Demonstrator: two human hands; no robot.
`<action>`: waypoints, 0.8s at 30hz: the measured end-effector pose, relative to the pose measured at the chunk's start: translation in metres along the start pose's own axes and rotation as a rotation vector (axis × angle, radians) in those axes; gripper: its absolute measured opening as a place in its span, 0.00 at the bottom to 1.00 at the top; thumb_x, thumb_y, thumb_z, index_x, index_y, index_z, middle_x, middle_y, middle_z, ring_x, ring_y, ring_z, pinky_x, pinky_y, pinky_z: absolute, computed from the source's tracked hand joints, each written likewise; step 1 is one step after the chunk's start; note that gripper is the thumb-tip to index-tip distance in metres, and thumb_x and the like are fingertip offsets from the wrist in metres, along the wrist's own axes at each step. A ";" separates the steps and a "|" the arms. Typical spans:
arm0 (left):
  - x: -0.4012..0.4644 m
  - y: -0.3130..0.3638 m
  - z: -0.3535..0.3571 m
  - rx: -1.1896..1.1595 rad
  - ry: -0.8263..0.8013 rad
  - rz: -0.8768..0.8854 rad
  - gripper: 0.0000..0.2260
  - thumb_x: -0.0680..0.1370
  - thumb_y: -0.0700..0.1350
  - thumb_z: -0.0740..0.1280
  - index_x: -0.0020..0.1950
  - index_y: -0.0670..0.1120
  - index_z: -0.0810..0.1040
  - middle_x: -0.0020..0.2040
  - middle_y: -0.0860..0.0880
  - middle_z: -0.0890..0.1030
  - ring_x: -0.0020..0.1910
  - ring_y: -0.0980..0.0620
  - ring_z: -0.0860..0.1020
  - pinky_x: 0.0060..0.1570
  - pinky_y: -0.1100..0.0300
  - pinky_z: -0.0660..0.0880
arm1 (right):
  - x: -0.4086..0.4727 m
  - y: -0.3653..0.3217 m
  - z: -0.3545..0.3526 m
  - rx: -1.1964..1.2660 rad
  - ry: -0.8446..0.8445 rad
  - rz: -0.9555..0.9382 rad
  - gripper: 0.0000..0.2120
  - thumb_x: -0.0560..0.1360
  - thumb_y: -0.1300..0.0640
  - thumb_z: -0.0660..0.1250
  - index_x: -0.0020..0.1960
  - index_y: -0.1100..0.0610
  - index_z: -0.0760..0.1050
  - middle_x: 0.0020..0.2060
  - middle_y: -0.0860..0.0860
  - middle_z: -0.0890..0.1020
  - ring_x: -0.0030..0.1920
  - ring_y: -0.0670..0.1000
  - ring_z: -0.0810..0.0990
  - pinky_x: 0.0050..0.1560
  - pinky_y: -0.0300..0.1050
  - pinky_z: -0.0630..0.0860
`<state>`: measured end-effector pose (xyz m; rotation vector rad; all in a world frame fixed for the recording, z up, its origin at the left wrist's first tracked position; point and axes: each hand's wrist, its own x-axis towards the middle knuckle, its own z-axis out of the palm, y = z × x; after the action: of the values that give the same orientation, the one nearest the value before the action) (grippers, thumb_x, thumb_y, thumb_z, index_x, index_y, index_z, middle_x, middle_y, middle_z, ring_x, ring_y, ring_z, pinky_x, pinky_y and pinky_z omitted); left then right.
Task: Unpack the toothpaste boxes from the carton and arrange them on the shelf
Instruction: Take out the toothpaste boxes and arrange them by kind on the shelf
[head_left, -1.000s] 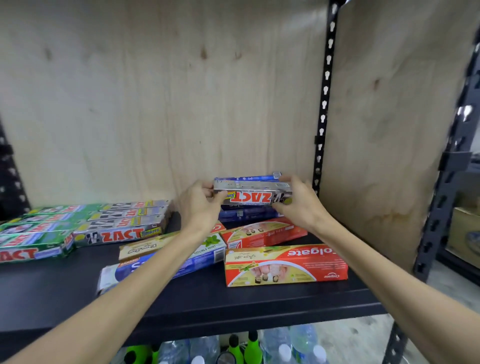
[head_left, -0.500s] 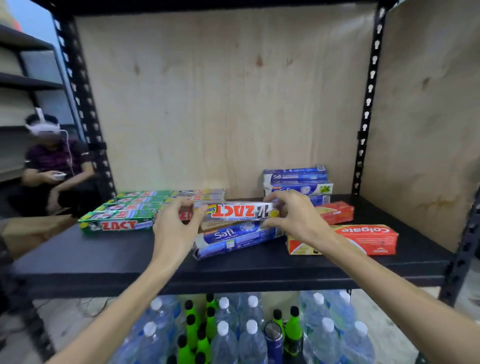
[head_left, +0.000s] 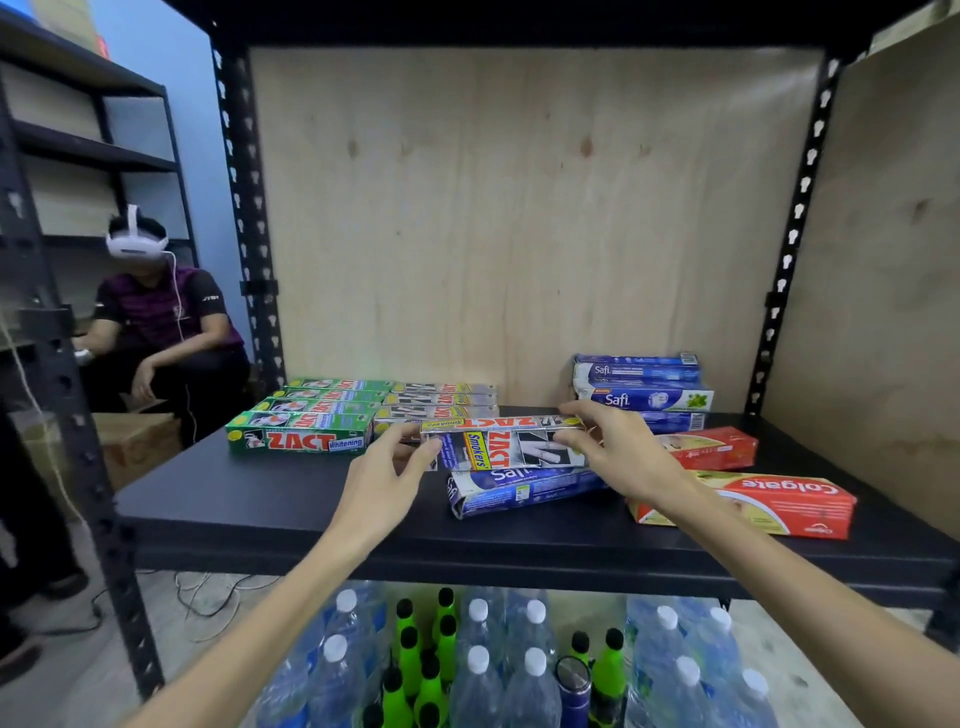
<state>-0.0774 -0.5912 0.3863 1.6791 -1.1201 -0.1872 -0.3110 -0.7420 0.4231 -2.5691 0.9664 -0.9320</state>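
Note:
I hold a grey ZACT Smokers toothpaste box (head_left: 506, 442) by its two ends, just above the black shelf (head_left: 270, 499). My left hand (head_left: 387, 480) grips the left end and my right hand (head_left: 621, 452) grips the right end. Beneath it lies a blue Safi box (head_left: 519, 488). Green ZACT Whitening boxes (head_left: 301, 439) and grey ZACT boxes (head_left: 441, 397) lie in rows at the back left. Stacked Safi boxes (head_left: 644, 384) stand at the back right. Two red Colgate boxes (head_left: 769, 501) lie on the right. No carton is clearly identifiable.
Plywood panels (head_left: 519, 208) close the shelf's back and right side. Black perforated uprights (head_left: 244, 208) frame it. Water bottles and green bottles (head_left: 483, 660) fill the floor below. A person with a headset (head_left: 156, 322) sits at the left beside a brown cardboard box (head_left: 132, 447).
My hands carried the grey ZACT box from the back right, near the Safi stack, forward and left, and turned it so its front face shows. The view has pulled back and down.

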 end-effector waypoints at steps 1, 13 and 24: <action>0.002 -0.001 0.001 -0.008 -0.004 -0.009 0.17 0.79 0.58 0.66 0.65 0.54 0.75 0.51 0.58 0.81 0.51 0.65 0.77 0.46 0.68 0.70 | 0.000 0.002 0.001 -0.006 0.012 0.001 0.21 0.79 0.46 0.65 0.69 0.53 0.73 0.62 0.51 0.80 0.60 0.49 0.77 0.58 0.41 0.73; 0.024 0.000 0.018 -0.052 0.069 0.027 0.15 0.80 0.61 0.61 0.65 0.58 0.70 0.46 0.47 0.82 0.46 0.48 0.81 0.43 0.61 0.74 | 0.013 0.014 0.012 -0.064 0.034 -0.079 0.30 0.73 0.47 0.74 0.71 0.48 0.68 0.65 0.49 0.74 0.65 0.48 0.72 0.61 0.42 0.69; 0.029 -0.017 -0.006 0.001 0.057 -0.017 0.28 0.77 0.67 0.62 0.72 0.53 0.72 0.54 0.55 0.82 0.53 0.59 0.78 0.48 0.62 0.71 | 0.021 -0.006 0.015 -0.105 -0.063 -0.108 0.28 0.75 0.37 0.66 0.69 0.51 0.73 0.62 0.49 0.78 0.62 0.48 0.73 0.62 0.46 0.72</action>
<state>-0.0487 -0.6087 0.3860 1.6853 -1.0640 -0.1492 -0.2862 -0.7515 0.4245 -2.7449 0.8893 -0.8428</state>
